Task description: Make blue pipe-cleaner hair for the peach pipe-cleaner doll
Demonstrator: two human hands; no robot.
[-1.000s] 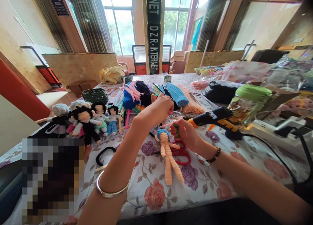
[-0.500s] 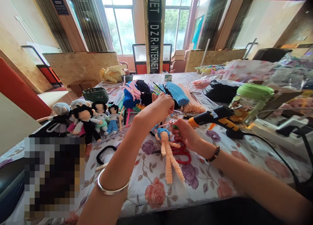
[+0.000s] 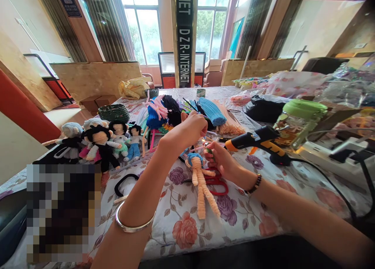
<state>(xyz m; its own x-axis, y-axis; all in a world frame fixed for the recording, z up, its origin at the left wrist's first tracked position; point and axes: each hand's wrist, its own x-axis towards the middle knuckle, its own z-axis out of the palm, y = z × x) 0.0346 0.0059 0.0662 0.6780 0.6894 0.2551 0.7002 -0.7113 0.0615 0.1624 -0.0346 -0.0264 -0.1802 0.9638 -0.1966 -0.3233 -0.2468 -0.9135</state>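
Note:
My left hand [image 3: 187,131] is raised above the table, its fingers pinched on a thin pipe cleaner. My right hand [image 3: 220,159] is closed round a small green piece, close under the left hand. A peach pipe-cleaner doll [image 3: 200,183] with blue hair lies on the floral tablecloth [image 3: 187,226] right beside my right hand, on top of red scissors [image 3: 218,182]. A silver bangle sits on my left wrist and a bead bracelet on my right.
A yellow-black glue gun [image 3: 258,141] rests just right of my hands, its cord running to a power strip [image 3: 334,159]. Finished dolls [image 3: 99,142] stand at the left. Pipe-cleaner bundles [image 3: 181,109], a green-lidded jar [image 3: 299,118], a woven basket [image 3: 114,113] and bags fill the back.
Both hands stayed almost in place; the right hand turned slightly around the green piece, and the view shifted a little.

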